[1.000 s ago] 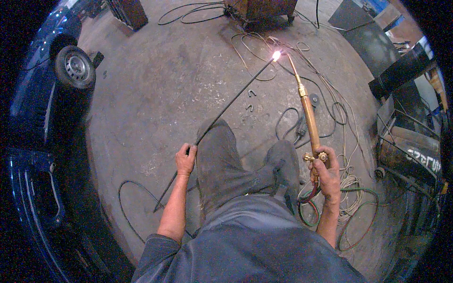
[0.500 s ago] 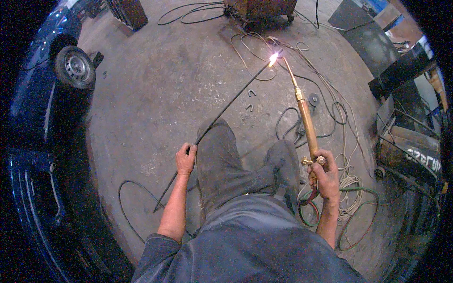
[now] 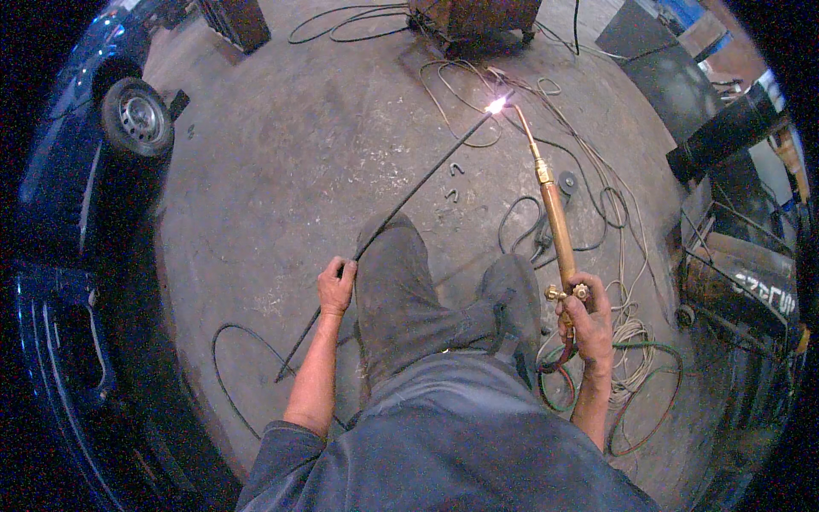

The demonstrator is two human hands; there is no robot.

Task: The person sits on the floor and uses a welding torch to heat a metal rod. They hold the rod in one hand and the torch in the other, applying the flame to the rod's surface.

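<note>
My left hand (image 3: 337, 288) is closed around a long dark metal rod (image 3: 424, 181), which slants from the floor side at lower left up to the far middle, passing over my left knee. My right hand (image 3: 589, 322) grips a brass gas torch (image 3: 556, 226) near its valve knobs, with its thin bent tip pointing away from me. A bright flame (image 3: 496, 106) glows where the torch tip meets the rod's far end; the glare hides that end. Red and green hoses (image 3: 559, 375) hang from the torch below my right hand.
Two small bent metal hooks (image 3: 452, 196) lie on the concrete floor. Cables (image 3: 610, 171) and a grinder-like disc (image 3: 567, 179) lie on the right. A blue car with a wheel (image 3: 136, 118) stands left, a rusty wheeled box (image 3: 473, 26) ahead, and cylinders with scrap (image 3: 738, 282) at right.
The flame at the rod's end looks smaller and whiter, without its earlier orange lower part. Both hands keep their holds, with hardly any movement; the view has shifted slightly.
</note>
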